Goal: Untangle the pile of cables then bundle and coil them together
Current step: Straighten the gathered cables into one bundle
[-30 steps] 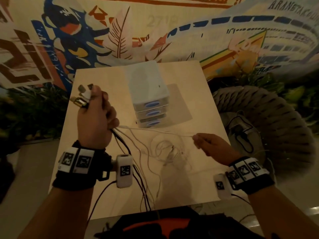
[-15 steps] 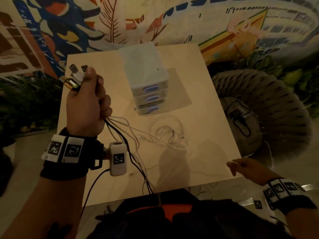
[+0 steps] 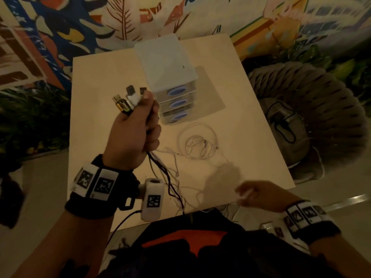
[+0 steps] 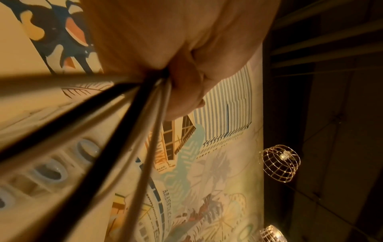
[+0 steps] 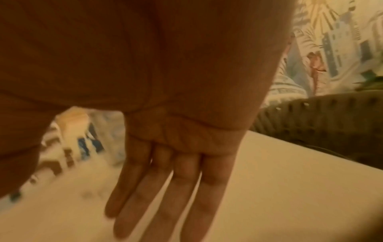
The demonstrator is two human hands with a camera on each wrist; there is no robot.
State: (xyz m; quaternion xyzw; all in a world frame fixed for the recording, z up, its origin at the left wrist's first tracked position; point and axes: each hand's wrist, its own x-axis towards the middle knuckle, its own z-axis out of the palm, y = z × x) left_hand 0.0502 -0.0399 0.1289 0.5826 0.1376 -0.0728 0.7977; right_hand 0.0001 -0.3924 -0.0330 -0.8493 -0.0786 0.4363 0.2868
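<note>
Your left hand (image 3: 133,135) keeps its fist closed round the bunch of cables (image 3: 160,169), raised above the table (image 3: 236,63). The USB plugs (image 3: 128,99) stick out above your thumb, and the black and white leads hang from the fist over the near edge. Since half a second ago that hand has shifted toward the white three-drawer organizer (image 3: 168,63). Your right hand (image 3: 259,194) has come back from off the near right corner to the table's near edge; its fingers (image 5: 182,188) lie straight and together, holding nothing. A loose coil of white cable (image 3: 198,143) still lies on the table before the drawers, apart from both hands. On the wall mural (image 4: 167,198) the letters "ARANETA" can be partly read; the rest is blurred.
</note>
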